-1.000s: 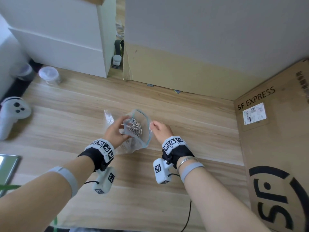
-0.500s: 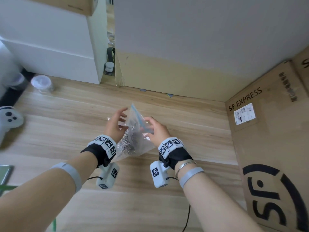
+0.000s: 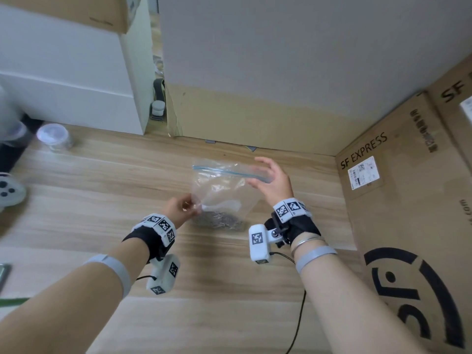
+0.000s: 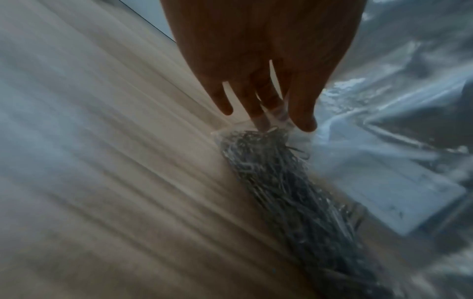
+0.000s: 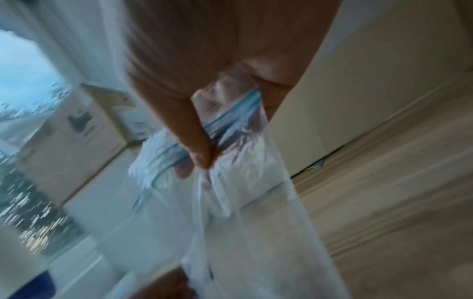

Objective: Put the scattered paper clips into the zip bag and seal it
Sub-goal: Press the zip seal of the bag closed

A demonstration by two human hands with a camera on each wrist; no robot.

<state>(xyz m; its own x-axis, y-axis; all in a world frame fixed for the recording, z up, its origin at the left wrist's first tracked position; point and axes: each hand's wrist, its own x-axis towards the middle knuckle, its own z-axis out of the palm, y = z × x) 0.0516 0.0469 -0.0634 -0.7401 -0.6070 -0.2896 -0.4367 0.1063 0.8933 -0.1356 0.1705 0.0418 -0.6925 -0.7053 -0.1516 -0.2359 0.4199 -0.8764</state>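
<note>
A clear zip bag (image 3: 224, 190) with a blue zip strip (image 3: 224, 171) along its top is held upright over the wooden table (image 3: 102, 200). A heap of silver paper clips (image 3: 219, 222) lies along the bag's bottom edge. My left hand (image 3: 182, 209) pinches the bag's lower left corner; in the left wrist view its fingertips (image 4: 302, 121) hold the plastic just above the clips (image 4: 281, 182). My right hand (image 3: 270, 178) pinches the bag's top right corner at the zip strip (image 5: 230, 113), thumb (image 5: 199, 155) against the bag (image 5: 243, 202).
An SF Express cardboard box (image 3: 398, 200) stands along the right side. A white cabinet (image 3: 76, 85) and a grey-and-tan wall panel (image 3: 255, 98) close the back. A lidded clear jar (image 3: 53, 136) and a white controller (image 3: 10, 192) sit at the far left.
The bag has gone from bunched and open-mouthed to stretched flat and upright. My right hand moved up and right along the zip; my left hand dropped to the lower corner. The clips settled along the bottom.
</note>
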